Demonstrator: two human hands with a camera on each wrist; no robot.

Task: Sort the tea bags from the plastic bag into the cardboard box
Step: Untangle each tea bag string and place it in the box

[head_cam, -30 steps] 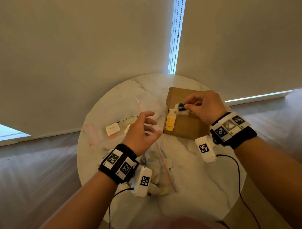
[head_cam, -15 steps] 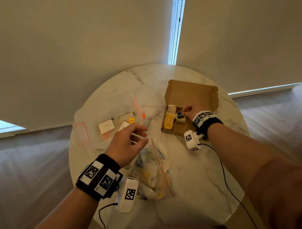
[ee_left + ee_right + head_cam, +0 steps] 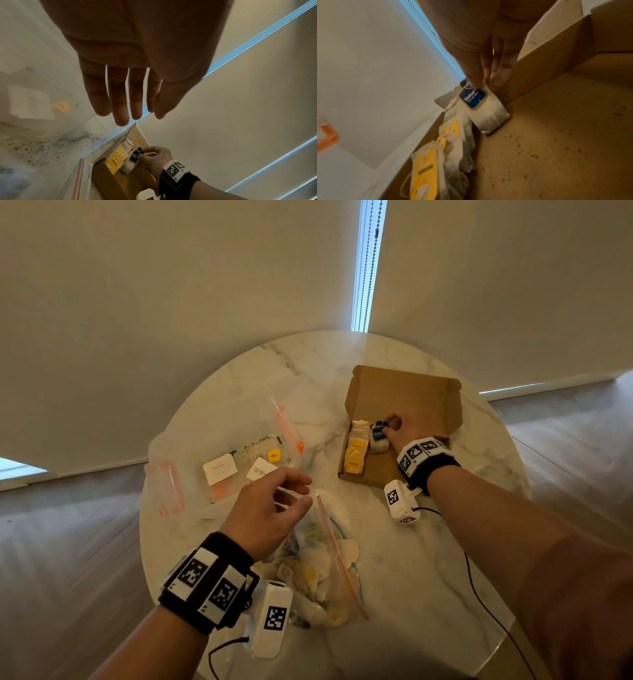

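The counter [image 3: 394, 559] is round, pale marble with grey veining and a scatter of dark tea dust. On it sits a shallow brown cardboard box [image 3: 407, 395], lid flap folded back, its floor speckled with the same dust. Along its left wall lies a row of soft paper tea bags with yellow tags [image 3: 356, 453].

My right hand [image 3: 411, 428] is inside the box; its fingers [image 3: 500, 75] pinch the top of a white, pillow-shaped tea bag with a blue tag [image 3: 472, 98], whose lower end rests on the box floor just beside the yellow row.

My left hand [image 3: 265, 513] hovers above a clear, crinkled plastic bag [image 3: 329, 570] with a red zip strip, full of tea bags; its fingers [image 3: 120, 105] are loosely extended, slightly apart, holding nothing.

A second clear bag [image 3: 219, 453] lies to the left, holding white packets.
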